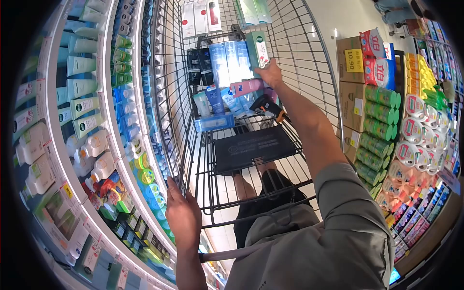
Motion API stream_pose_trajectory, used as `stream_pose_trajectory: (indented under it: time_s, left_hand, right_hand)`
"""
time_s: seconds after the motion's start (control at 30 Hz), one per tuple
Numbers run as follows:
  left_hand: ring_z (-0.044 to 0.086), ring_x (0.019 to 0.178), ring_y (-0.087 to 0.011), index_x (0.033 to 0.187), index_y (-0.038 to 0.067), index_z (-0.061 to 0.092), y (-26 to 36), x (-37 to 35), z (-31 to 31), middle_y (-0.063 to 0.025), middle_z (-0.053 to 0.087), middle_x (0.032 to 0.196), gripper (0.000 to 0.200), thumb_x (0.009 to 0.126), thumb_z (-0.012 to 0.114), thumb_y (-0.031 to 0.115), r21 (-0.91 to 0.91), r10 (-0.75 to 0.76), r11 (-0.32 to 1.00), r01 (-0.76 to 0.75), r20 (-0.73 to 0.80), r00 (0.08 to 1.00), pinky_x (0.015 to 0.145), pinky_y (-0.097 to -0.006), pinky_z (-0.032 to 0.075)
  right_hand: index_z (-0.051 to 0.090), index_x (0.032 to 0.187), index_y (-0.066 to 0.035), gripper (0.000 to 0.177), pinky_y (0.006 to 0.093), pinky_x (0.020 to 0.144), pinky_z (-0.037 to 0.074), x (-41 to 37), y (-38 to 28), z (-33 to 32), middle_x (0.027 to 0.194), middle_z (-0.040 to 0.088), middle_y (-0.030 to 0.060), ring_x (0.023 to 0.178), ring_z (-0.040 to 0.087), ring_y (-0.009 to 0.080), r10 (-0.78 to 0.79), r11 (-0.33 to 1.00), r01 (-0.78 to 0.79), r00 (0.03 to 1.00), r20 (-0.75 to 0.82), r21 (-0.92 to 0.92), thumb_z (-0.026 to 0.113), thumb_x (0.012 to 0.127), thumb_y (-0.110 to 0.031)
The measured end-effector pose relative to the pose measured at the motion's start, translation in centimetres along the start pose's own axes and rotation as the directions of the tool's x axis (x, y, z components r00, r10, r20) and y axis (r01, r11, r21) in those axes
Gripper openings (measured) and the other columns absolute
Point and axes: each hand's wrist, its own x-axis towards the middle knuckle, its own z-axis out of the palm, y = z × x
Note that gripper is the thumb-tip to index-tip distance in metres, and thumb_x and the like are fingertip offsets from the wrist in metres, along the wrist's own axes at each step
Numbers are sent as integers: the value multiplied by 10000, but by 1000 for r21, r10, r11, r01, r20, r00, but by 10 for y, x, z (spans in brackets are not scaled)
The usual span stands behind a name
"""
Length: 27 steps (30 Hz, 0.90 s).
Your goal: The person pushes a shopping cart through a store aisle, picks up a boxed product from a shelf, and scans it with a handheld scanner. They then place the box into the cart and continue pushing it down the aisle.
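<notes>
Inside the wire shopping cart [193, 166], my right hand [269, 73] reaches to the right side and grips the lower end of a green and white box [259, 50]. Blue boxes [227, 60] stand just left of it, with black tubes [199, 66] beyond them. Below lie a pink package [246, 87], several blue and white tubes [216, 99] and a black and orange device [268, 107]. My left hand [183, 212] is at the cart's near left corner, beside the rim; its fingers point forward and what they hold, if anything, is unclear.
Shelves [92, 179] with tubes and bottles run along the left. On the right stand cardboard boxes [351, 96], green cans [379, 116] and white round packs [415, 125]. White and red boxes [200, 18] lie at the cart's far end. A person's legs [391, 6] show at top right.
</notes>
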Motion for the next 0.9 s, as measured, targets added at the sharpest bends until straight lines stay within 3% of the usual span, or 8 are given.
stream_pose_trajectory:
  time_s: [0.1,0.13,0.23,0.33,0.5,0.73,0.9]
  left_hand:
    - [643,968,-453,1386,-113,376,0,0,0,-336,607,1143,559,877,563,20,0,19,1000,-19,-12,1000,827,-473,537]
    - [642,969,-453,1386,-113,376,-1,0,1,-335,608,1141,558,877,562,19,0,22,1000,-22,-16,1000,829,-473,536]
    - [648,956,-450,1387,-113,376,2,1,0,-333,611,1134,555,877,555,14,-4,-22,1000,22,4,1000,815,-471,542]
    - [654,939,-447,1389,-111,375,3,1,-2,-328,616,1127,548,883,546,15,13,-31,999,31,17,999,795,-469,550]
    - [662,940,-440,1385,-111,380,3,1,0,-326,606,1173,531,898,537,28,37,-36,999,36,18,999,784,-463,561]
    - [665,940,-440,1383,-108,387,2,0,-2,-326,601,1192,520,907,530,44,47,-63,997,61,50,997,777,-464,565]
    - [666,917,-441,1385,-94,394,2,1,-1,-321,611,1172,510,908,513,41,84,-75,994,72,40,996,752,-478,563]
  right_hand:
    - [455,1105,47,676,434,830,523,-1,-1,9,991,653,272,901,669,400,-3,998,-1,998,-63,-59,786,711,-391]
    - [413,1105,32,625,483,806,516,-6,1,9,980,646,280,870,655,443,-59,995,53,995,-76,-80,748,766,-372]
    - [374,1108,19,584,520,793,504,-10,-4,14,991,633,268,877,643,462,-117,981,64,947,-298,-180,710,815,-359]
    - [359,1116,11,549,533,792,497,-3,-10,3,1006,610,264,913,630,461,-146,963,47,919,-367,-265,684,841,-336]
    - [365,1101,-1,533,525,828,495,4,-9,0,1046,584,258,968,616,442,-174,933,40,919,-353,-357,707,816,-294]
    - [378,1109,-17,564,522,847,508,2,-17,24,1151,523,234,1036,583,434,-42,950,-109,884,-466,-292,744,786,-298]
    - [389,1138,-16,603,524,854,507,0,-6,31,1161,508,221,1054,575,428,38,945,-172,903,-427,-278,760,783,-334]
